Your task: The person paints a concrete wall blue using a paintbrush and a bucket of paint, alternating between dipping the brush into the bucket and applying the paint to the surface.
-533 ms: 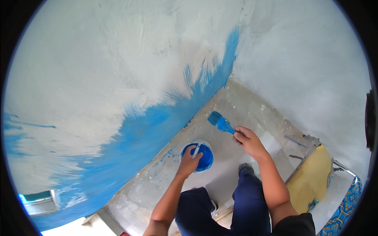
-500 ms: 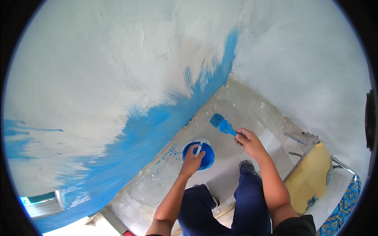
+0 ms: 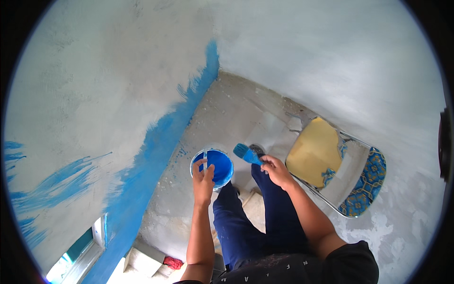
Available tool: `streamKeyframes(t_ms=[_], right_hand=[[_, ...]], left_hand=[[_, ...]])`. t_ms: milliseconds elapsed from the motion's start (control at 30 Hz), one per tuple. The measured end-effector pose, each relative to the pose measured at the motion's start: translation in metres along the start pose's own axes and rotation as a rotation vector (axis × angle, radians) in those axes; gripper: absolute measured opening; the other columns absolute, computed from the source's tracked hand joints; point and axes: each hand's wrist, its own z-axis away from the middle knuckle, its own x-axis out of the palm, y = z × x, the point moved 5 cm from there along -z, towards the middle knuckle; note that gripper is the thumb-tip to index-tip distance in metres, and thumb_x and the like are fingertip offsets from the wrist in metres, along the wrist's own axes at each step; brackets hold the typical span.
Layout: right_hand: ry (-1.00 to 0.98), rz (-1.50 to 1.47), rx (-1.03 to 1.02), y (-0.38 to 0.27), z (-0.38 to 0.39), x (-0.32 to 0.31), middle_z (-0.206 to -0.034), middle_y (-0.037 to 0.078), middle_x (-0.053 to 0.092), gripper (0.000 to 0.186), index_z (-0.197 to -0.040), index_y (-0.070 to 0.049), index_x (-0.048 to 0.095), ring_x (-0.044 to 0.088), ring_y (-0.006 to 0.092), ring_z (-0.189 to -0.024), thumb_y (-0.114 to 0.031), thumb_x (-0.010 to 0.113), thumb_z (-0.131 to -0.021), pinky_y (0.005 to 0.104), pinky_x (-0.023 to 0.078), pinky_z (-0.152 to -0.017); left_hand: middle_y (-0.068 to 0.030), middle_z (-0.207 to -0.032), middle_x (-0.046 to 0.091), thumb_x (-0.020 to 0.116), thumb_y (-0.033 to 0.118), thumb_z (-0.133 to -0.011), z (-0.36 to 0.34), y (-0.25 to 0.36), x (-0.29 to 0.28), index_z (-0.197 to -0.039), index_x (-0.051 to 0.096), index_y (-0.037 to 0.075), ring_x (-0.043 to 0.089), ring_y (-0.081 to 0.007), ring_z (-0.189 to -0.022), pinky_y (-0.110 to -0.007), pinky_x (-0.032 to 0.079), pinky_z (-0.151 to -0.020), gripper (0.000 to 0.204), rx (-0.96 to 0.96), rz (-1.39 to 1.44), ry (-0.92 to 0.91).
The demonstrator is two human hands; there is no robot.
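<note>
Brush [image 3: 248, 155] sits gripped in my right fingers [image 3: 269, 162], its long axis slanting up-left, bristles just right of the bucket [image 3: 230, 166] as I look down; my left fingers [image 3: 198, 166] hold the bucket's white handle [image 3: 205, 157].

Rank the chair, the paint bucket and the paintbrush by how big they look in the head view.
Largest to smallest:
1. Chair
2. Paint bucket
3. Paintbrush, its handle partly covered by the right hand

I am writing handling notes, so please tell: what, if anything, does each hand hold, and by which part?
Left hand: paint bucket, by its white handle. Right hand: blue brush, by its handle.
</note>
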Motion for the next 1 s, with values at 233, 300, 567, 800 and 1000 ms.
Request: streamKeyframes(t_ms=[233,300,567,800,1000], right_hand=[[0.262,0.520,0.059,-0.018,-0.012,-0.089,-0.082,0.022,0.068,0.030,-0.096,0.001,0.068,0.067,0.0391,-0.081,-0.028,0.067,-0.088,0.0442,0.050,-0.075],[0.330,0.478,0.184,0.010,-0.010,-0.120,-0.073,0.019,0.067,0.031,-0.093,0.000,0.070,0.067,0.0346,-0.069,-0.031,0.064,-0.093,0.0434,0.049,-0.066],[0.765,0.291,0.129,0.115,0.102,-0.207,-0.077,0.016,0.064,0.028,-0.098,-0.003,0.070,0.063,0.0315,-0.074,-0.029,0.058,-0.100,0.0418,0.047,-0.070],[1.268,0.754,0.280,0.125,0.282,-0.278,-0.135,0.017,0.051,0.040,-0.131,-0.017,0.060,0.045,0.0372,-0.129,-0.015,0.066,-0.092,0.0496,0.038,-0.102],[1.519,0.636,0.522,0.175,0.374,-0.315,-0.147,0.025,0.038,0.065,-0.152,-0.037,0.037,0.040,0.0452,-0.135,-0.015,0.062,-0.096,0.0533,0.035,-0.111]], left_hand=[[-0.0022,-0.080,0.056,0.066,0.024,-0.093,0.010,-0.016,0.087,-0.125,0.054,0.005,0.050,-0.0097,-0.070,-0.026,0.040,-0.061,0.039,0.173,-0.359,-0.097],[-0.0034,-0.081,0.058,0.066,0.023,-0.093,0.011,-0.022,0.111,-0.124,0.054,0.005,0.052,-0.0111,-0.074,-0.027,0.043,-0.068,0.038,0.136,-0.334,-0.121],[-0.0094,-0.094,0.060,0.066,0.022,-0.091,0.049,-0.021,0.195,-0.117,0.056,0.004,0.055,-0.0156,-0.079,-0.031,0.046,-0.072,0.034,0.182,-0.469,-0.270],[-0.0053,-0.090,0.059,0.065,0.028,-0.091,0.098,-0.014,0.240,-0.122,0.055,0.010,0.058,-0.0143,-0.081,-0.028,0.045,-0.066,0.038,0.256,-0.604,-0.542],[-0.0034,-0.088,0.063,0.063,0.026,-0.092,0.162,-0.013,0.278,-0.126,0.053,0.012,0.055,-0.0108,-0.074,-0.026,0.042,-0.061,0.038,0.427,-0.732,-0.825]])
